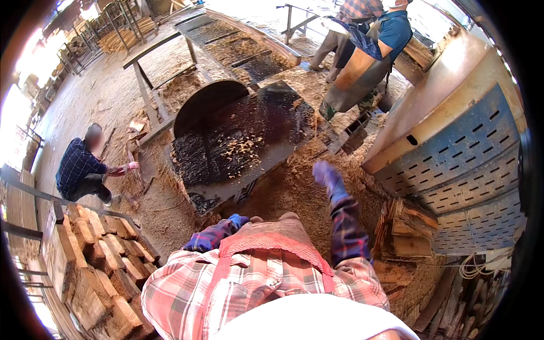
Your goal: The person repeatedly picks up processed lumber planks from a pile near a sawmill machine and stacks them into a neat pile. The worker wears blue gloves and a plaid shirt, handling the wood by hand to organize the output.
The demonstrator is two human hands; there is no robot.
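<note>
My right hand, in a blue-purple work glove, reaches forward over the sawdust-covered ground. Its fingers look loosely apart, and I see nothing in them. Close to my waist, my left hand wears a blue glove and is partly covered by its checked sleeve and my apron; its fingers are hidden. In front of both hands stands a dark metal saw table, strewn with wood chips. A large round saw blade stands upright at its far left side.
Stacked timber lies at my left, beside a crouching person. Two people stand at the far right, one in a blue shirt. A slotted blue metal panel and cut wood are at my right. A roller-like track extends beyond the table.
</note>
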